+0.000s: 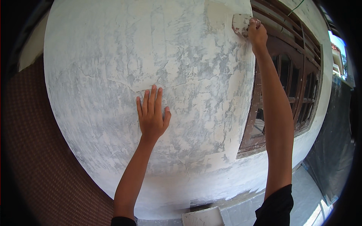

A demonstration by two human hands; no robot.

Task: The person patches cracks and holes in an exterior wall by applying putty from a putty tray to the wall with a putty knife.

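Right arm [279, 124]: nearest the camera, rising from a black sleeve [277, 205] at the lower edge to the upper right, bare below the sleeve and passing in front of the window [284, 81].
Left arm [134, 179]: bare too, shorter in view, coming up from the lower edge left of centre.
Left hand [152, 120]: held flat toward the wall [196, 124], back to the camera, fingers spread wide, thumb out to the right; it holds nothing.
Right hand [258, 34]: fingers curled narrow around the scraper [240, 24].
Scraper: at the upper right of the wall, just beside the window's edge, its pale flat face smeared with brown; whether it touches the wall I cannot tell.
Wall: white over patchy grey, with a thin crack [117, 81] running across above the left hand.
Window: brown wooden frame with glass panes.
Left side: brown checked sheet [52, 150].
Below: pale tray [203, 218] near the foot of the wall.
Far right: dark sheet [326, 147].
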